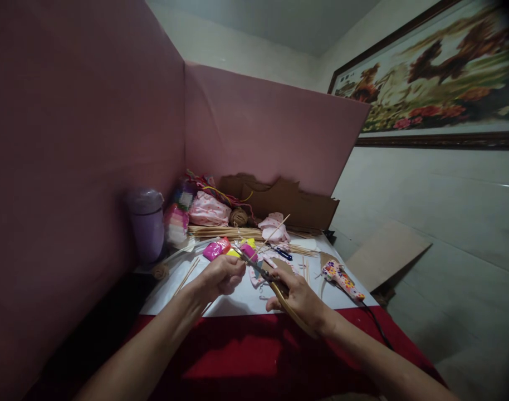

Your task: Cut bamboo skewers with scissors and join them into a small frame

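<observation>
Counter, near edge: red cloth [225,362], with a white sheet [165,298] beyond it carrying most of the materials.

Hands were above the sheet's near part. Right hand [298,298]: fingers curled about the handles of the scissors [265,274], blades pointing up and left; how the fingers sat in the loops was hidden. Left hand [224,274]: fingers drawn in to a tight pinch, apparently on the lower part of a thin stick [275,231], which slanted up to the right, clear of the sheet. Stick and blades crossed in view; could not tell whether it lay between them.

Handling (judged): stick very light, stiff, likely to splinter or snap if bent; best pinched close to the blades, since the long free end would swing. Scissors rigid and heavier, to be held by the handles only.

Further off: glue gun [342,279] at right, cord trailing; bright packets [215,249] just beyond the left hand; then a bundle of sticks [221,233], a twine ball [238,217] and torn cardboard [279,203]. Purple bin [148,228] stood at left. Pink panels [271,122] rose behind; framed picture [438,78] hung on the right wall.
</observation>
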A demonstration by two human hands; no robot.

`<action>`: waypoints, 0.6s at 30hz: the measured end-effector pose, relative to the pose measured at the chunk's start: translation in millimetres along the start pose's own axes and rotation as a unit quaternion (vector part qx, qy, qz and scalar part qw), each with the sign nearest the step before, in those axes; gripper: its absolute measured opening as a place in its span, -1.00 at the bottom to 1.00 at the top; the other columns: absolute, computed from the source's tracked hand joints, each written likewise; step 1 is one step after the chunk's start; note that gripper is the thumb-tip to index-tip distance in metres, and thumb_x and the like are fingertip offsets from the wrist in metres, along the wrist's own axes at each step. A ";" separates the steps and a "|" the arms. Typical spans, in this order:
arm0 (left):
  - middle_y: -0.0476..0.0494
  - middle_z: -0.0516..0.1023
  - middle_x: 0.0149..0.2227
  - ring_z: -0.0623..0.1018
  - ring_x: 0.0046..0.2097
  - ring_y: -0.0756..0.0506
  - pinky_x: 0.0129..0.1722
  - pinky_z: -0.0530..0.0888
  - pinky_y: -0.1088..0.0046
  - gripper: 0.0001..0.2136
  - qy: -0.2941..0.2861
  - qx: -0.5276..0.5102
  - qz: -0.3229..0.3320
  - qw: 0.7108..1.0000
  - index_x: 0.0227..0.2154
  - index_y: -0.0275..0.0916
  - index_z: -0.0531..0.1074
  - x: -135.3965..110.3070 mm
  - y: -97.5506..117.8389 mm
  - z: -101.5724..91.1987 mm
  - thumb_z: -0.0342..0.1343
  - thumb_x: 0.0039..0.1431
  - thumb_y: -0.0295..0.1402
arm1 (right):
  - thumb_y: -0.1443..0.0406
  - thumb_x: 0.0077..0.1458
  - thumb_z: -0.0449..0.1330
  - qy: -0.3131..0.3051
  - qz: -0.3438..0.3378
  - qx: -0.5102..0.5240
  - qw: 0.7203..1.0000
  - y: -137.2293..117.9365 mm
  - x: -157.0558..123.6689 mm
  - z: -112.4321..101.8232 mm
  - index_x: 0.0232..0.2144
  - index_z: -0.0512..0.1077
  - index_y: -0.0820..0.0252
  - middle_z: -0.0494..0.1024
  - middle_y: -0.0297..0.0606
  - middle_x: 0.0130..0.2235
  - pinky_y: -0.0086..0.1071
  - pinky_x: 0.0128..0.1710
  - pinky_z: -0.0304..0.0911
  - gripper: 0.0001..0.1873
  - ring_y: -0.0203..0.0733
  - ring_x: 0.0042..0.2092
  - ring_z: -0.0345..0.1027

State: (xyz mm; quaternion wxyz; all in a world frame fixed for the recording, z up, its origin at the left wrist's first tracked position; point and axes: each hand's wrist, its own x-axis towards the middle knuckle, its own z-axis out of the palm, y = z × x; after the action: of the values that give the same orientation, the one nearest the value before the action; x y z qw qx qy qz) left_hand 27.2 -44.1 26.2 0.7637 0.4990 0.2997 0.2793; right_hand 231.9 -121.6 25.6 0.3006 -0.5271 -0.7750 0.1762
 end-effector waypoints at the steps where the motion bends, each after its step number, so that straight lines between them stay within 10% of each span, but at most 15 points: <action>1: 0.13 0.15 -0.78 -0.02 -0.76 0.21 -0.75 -0.16 0.64 -0.70 -0.017 -0.010 -0.017 1.000 -0.70 -0.25 0.12 -0.8 0.3 -1.1 0.20 -0.24 -0.34 | 0.04 -0.19 0.33 -0.004 -0.005 -0.001 1.000 0.9 -0.3 -0.5 -0.25 0.38 0.17 0.34 -0.40 -0.48 -0.45 -0.48 0.05 -0.53 -0.29 -0.45 0.13; 5: 0.15 0.13 -0.77 -0.04 -0.75 0.20 -0.74 -0.15 0.64 -0.69 -0.022 -0.013 -0.023 0.999 -0.67 -0.24 0.14 2.2 -2.8 1.1 0.22 -0.22 -0.28 | 0.04 -0.15 0.30 -0.009 0.002 0.003 1.000 3.3 -1.1 -0.3 -0.25 0.39 0.16 0.29 -0.44 -0.53 -0.46 -0.50 0.02 -0.55 -0.32 -0.49 0.08; 8: 0.09 0.22 -0.74 0.03 -0.74 0.15 -0.74 -0.08 0.60 -0.74 0.090 0.061 0.112 0.988 -0.63 -0.24 0.22 7.9 -9.8 9.2 0.17 -0.14 -0.22 | 0.03 -0.12 0.27 0.014 0.032 0.013 0.999 0.9 -0.5 2.6 -0.29 0.39 0.18 0.27 -0.43 -0.55 -0.45 -0.51 0.02 -0.59 -0.32 -0.50 0.07; 14: -0.11 0.43 -0.51 0.40 -0.42 -0.03 -0.39 0.27 0.50 -0.88 0.263 0.317 0.395 0.821 -0.56 -0.22 0.43 7.9 -21.3 12.8 0.09 0.01 -0.33 | 0.02 -0.08 0.22 0.042 0.089 0.068 0.993 -13.6 1.3 13.4 -0.37 0.36 0.19 0.32 -0.41 -0.52 -0.45 -0.51 0.05 -0.63 -0.31 -0.49 0.15; 18: -0.03 0.36 -0.61 0.31 -0.52 0.02 -0.46 0.21 0.51 -0.84 0.281 0.326 0.380 0.819 -0.62 -0.22 0.40 3.5 -16.3 10.2 0.06 0.02 -0.37 | 0.05 -0.08 0.24 0.043 0.079 0.066 0.994 -16.5 2.7 17.9 -0.37 0.33 0.18 0.33 -0.43 -0.53 -0.46 -0.50 0.04 -0.65 -0.31 -0.49 0.16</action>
State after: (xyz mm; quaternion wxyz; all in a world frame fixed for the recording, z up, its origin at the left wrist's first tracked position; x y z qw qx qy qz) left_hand 39.1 -53.3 13.7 0.2726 0.6929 0.3616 0.5610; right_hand 207.8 -124.7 22.6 0.3533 -0.5727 -0.7039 0.2273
